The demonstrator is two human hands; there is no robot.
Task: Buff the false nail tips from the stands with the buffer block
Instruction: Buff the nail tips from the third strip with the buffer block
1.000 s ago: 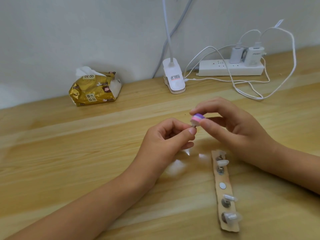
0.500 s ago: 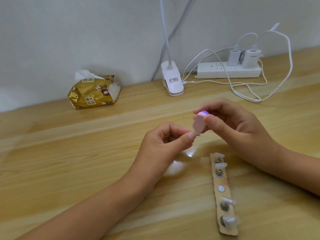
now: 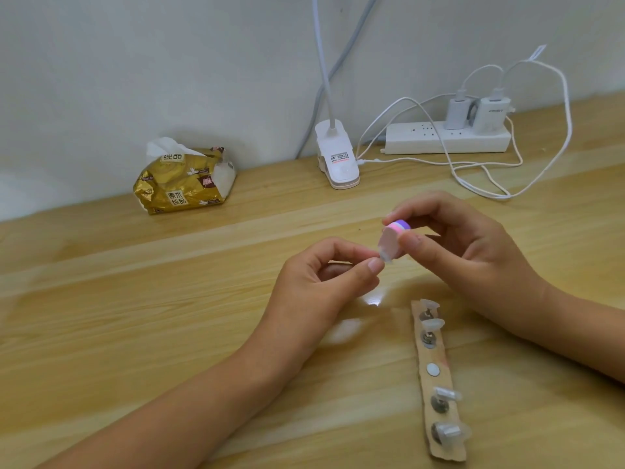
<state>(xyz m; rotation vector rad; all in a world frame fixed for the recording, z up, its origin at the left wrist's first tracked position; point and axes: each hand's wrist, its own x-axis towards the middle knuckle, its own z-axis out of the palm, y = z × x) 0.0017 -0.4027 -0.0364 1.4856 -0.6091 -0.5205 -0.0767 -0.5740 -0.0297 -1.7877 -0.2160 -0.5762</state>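
Observation:
My right hand [image 3: 463, 245] pinches a small pink and purple buffer block [image 3: 392, 239] between thumb and fingers. My left hand [image 3: 324, 282] pinches a clear false nail tip [image 3: 384, 257] at its fingertips, and the block's pale face lies against that tip. Below the hands a cardboard strip [image 3: 436, 380] lies on the wooden table [image 3: 135, 316]. It carries several small stands with clear nail tips, such as one near its top [image 3: 431, 322] and one at its bottom [image 3: 449, 431]. A bare round magnet [image 3: 432, 369] sits at the strip's middle.
A gold tissue pack [image 3: 184, 181] lies at the back left by the wall. A white clip lamp base [image 3: 338, 160] stands behind the hands. A power strip [image 3: 446, 137] with two chargers and looping white cables [image 3: 483, 184] fills the back right.
The buffer block has turned in my right hand and now shows its pale flat face against the nail tip. Both hands stay close together above the strip.

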